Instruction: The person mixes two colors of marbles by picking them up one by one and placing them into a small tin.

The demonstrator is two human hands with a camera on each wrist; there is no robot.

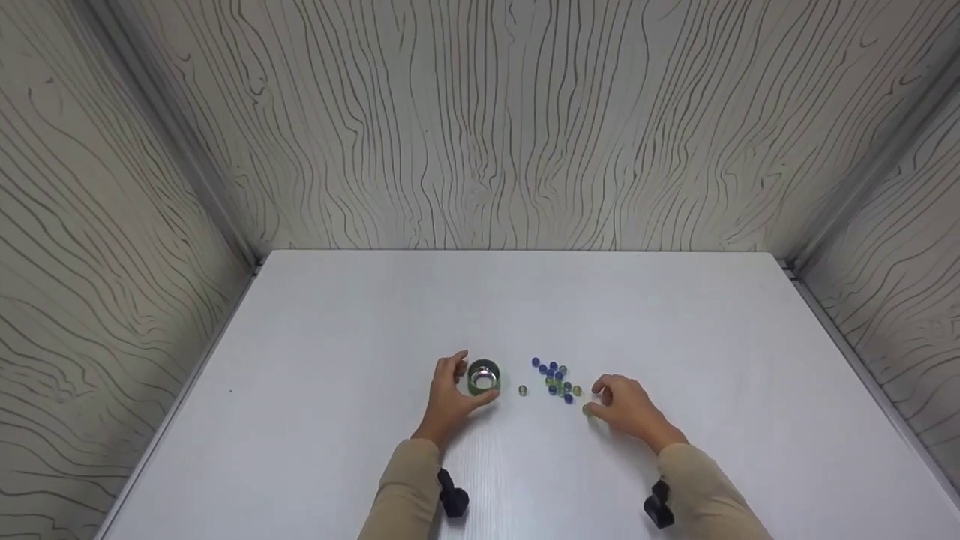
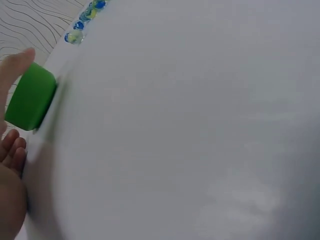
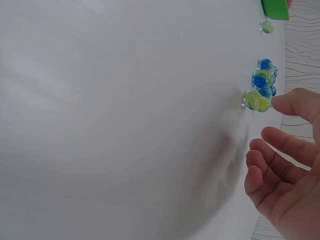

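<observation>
A small round green cup (image 1: 484,361) with a shiny inside stands on the table. My left hand (image 1: 448,397) curves around it, thumb along its near right edge and fingers at its left; its green wall (image 2: 34,97) shows in the left wrist view. My right hand (image 1: 630,409) hovers low at the right, thumb and forefinger apart. Right at that thumb's tip lies a yellow-green marble (image 1: 588,409). Several blue and yellow-green marbles (image 1: 559,376) cluster just left of the right hand. A single pale marble (image 1: 523,390) sits between cup and cluster.
The white table (image 1: 337,322) is enclosed by wood-grain panels (image 1: 480,150) at the back and both sides. A dark wrist mount (image 1: 454,499) is on the left sleeve, and another (image 1: 659,508) on the right.
</observation>
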